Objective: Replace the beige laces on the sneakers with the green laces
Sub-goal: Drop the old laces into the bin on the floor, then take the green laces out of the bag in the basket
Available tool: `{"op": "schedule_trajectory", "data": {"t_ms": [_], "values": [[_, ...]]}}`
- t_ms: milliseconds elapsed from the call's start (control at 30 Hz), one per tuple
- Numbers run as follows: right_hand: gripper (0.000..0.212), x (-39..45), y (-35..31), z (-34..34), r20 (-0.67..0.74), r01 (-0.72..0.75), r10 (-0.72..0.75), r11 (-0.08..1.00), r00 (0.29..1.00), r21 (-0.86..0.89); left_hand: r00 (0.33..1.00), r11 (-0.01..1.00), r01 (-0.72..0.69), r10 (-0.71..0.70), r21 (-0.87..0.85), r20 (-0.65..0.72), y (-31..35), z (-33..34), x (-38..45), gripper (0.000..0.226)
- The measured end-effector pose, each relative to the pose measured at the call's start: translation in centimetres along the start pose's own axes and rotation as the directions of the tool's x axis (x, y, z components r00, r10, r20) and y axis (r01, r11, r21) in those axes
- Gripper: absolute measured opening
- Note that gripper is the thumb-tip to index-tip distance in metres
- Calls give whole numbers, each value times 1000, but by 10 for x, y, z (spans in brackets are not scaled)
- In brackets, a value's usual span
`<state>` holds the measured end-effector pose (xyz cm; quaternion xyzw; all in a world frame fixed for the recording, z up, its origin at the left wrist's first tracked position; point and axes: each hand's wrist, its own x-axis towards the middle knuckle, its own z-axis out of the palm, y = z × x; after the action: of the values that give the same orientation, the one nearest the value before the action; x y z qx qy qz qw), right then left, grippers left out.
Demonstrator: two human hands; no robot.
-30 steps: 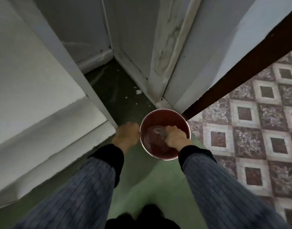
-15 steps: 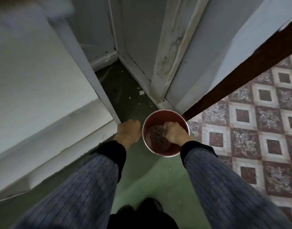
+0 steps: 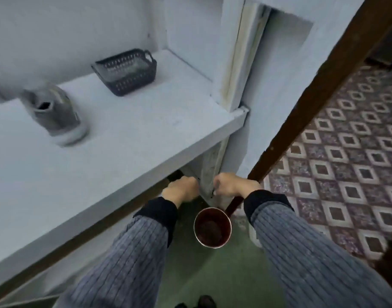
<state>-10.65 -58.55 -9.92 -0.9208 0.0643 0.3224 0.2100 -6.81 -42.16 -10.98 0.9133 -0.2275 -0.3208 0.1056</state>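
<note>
Two hands held out with curled fingers, left hand point(image 3: 181, 189) and right hand point(image 3: 233, 185); whether either holds anything cannot be told. Just below the right hand, red bucket point(image 3: 212, 227) on green floor, dark crumpled contents inside. Up left of the hands, grey sneaker point(image 3: 57, 112) on pale ledge point(image 3: 146, 130). Beyond, dark slotted basket point(image 3: 126, 71), contents unclear.

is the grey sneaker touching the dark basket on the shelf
Apart. The head view shows bare shelf between the sneaker and the basket.

grey sneaker point(image 3: 57, 114) upright on pale shelf point(image 3: 146, 130), blurred
</note>
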Motion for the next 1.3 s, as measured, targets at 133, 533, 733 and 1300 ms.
{"op": "schedule_trajectory", "data": {"t_ms": [133, 533, 733, 1300], "values": [[29, -42, -38, -98, -122, 72, -85, 991, 989, -110, 997, 998, -53, 51, -29, -51, 23, -89, -34, 22], [23, -15, -157, -235, -385, 258, -299, 953, 873, -156, 892, 991, 32, -89, -133, -444, -56, -256, -59, 20], [18, 85, -222, -250, -393, 302, -325, 946, 860, -120, 834, 978, 104, -186, -183, -520, -139, -301, -6, 17], [38, 282, -275, -270, -418, 305, -306, 950, 855, -71, 604, 916, 301, -399, -266, -690, -233, -342, 141, 28]]}}
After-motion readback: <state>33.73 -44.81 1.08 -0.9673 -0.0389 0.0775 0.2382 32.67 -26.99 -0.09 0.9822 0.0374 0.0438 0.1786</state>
